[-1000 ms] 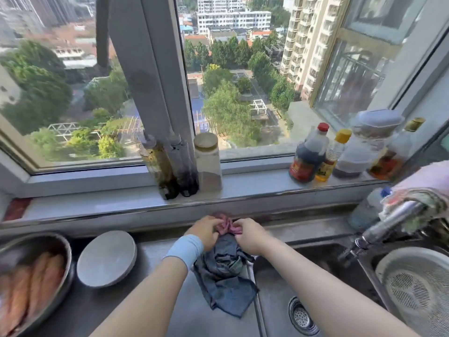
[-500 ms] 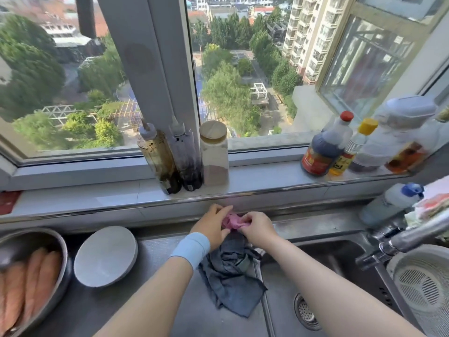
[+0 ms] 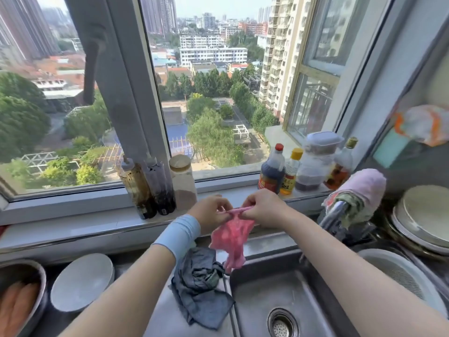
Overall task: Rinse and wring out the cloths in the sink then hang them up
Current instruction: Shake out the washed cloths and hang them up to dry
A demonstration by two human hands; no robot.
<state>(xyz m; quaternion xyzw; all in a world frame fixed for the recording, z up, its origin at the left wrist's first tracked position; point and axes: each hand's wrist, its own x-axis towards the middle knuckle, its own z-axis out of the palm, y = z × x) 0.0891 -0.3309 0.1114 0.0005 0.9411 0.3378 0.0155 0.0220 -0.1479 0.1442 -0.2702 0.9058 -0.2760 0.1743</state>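
A small pink cloth (image 3: 232, 239) hangs in the air above the sink's back edge. My left hand (image 3: 210, 211) and my right hand (image 3: 263, 207) each pinch its top edge and hold it stretched between them. Below it a crumpled dark blue-grey cloth (image 3: 201, 293) lies on the counter at the left rim of the steel sink (image 3: 264, 295). More cloths, pink and patterned (image 3: 357, 193), are draped over the faucet (image 3: 332, 212) on the right.
Bottles and a jar (image 3: 183, 181) stand along the windowsill, with sauce bottles (image 3: 272, 172) at its right. A round lid (image 3: 82, 282) and a bowl of meat (image 3: 17, 300) sit left. A white colander (image 3: 398, 273) and stacked plates (image 3: 422, 220) sit right.
Both hands have lifted the pink cloth up off the blue-grey cloth and spread it out. The blue-grey cloth stayed on the counter. My view tilted upward.
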